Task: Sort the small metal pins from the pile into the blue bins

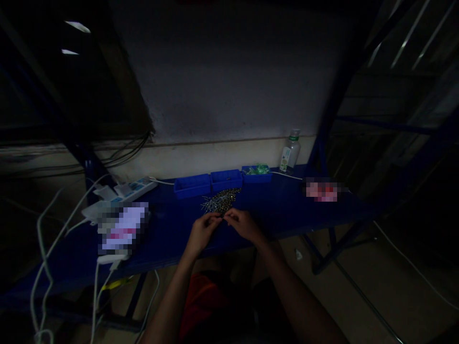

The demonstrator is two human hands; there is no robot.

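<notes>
Both my hands meet over the blue table [272, 210], just in front of a pile of small metal parts [220, 199]. My left hand [202, 231] has its fingers pinched together at the tips. My right hand [244, 223] is curled the same way, its fingertips almost touching the left ones. What they pinch is too small and dark to make out. Behind the pile stand three blue trays [191, 185], [225, 179], [256, 174]; the rightmost holds something green.
A clear plastic bottle [289, 154] stands at the back right by the wall. A white power strip [134, 189] and several white cables [43, 258] lie at the left. Dark metal shelving frames [376, 124] stand to the right. The scene is very dim.
</notes>
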